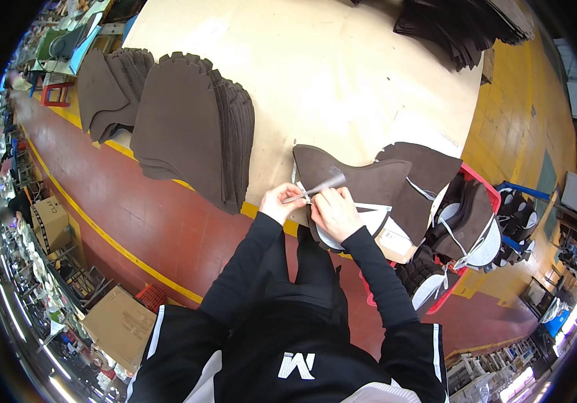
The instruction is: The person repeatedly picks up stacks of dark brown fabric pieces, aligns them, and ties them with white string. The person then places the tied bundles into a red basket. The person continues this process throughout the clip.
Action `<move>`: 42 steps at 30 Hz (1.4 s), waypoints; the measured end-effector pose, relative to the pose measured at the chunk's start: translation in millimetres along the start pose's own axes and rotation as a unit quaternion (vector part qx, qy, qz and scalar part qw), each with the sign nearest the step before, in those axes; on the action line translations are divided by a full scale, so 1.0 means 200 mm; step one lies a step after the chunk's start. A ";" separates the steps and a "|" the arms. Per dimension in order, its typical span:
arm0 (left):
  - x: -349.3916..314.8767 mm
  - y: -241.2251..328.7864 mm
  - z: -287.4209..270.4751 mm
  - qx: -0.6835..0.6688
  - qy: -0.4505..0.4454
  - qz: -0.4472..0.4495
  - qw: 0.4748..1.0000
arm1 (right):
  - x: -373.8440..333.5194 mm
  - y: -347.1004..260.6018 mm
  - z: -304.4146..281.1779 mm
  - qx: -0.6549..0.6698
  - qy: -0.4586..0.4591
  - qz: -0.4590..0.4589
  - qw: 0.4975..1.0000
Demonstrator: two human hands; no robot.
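At the table's near edge, a stack of dark brown cut sheets with a curved outline lies in front of me. A thin white tie strip runs round its left end. My left hand pinches the strip at the stack's left edge, and a translucent, motion-smeared tail extends from between the hands. Close beside it, my right hand has its fingers bent together on the same strip. The exact crossing of the strip is hidden by my fingers. Pale grey-white pieces show under the brown sheets.
Tall brown stacks stand at the table's left edge; darker sheets lie far right. Tied bundles fill a red basket at my right, beside a cardboard piece. Cartons sit on the left across the red floor.
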State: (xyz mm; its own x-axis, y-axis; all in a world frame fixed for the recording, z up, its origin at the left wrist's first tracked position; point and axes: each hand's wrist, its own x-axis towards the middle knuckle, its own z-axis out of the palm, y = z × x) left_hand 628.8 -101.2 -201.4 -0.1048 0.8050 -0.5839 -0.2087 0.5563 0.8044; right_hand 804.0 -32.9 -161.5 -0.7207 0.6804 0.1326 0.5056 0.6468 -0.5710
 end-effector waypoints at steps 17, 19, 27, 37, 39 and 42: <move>0.18 -0.07 -0.12 0.222 0.089 0.107 0.965 | -0.13 0.10 -0.17 0.026 -0.062 0.006 0.998; 0.11 0.01 -0.12 0.334 0.123 0.135 0.925 | -0.28 0.14 -0.23 0.031 0.072 0.122 0.989; 0.07 -0.24 -0.03 -0.202 0.069 -0.193 0.958 | -0.62 0.28 0.08 0.359 0.275 0.548 0.704; 0.07 0.01 0.10 -0.220 -0.025 -0.160 0.962 | -0.41 0.07 -0.08 0.244 0.209 0.604 0.729; 0.06 0.02 0.08 -0.225 -0.050 -0.168 0.958 | -0.44 0.00 -0.05 0.326 0.264 0.598 0.683; -0.07 0.12 0.18 -0.195 -0.062 -0.159 0.966 | -0.57 -0.06 -0.06 0.464 0.376 0.527 0.605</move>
State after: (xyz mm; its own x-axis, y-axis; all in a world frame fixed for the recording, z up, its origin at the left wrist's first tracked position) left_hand 660.9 -91.5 -171.2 0.1379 0.6377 -0.7579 -0.5635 0.6797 0.4695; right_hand 886.2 -114.8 -159.4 0.3648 0.7368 -0.5692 -0.2392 -0.5166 -0.8221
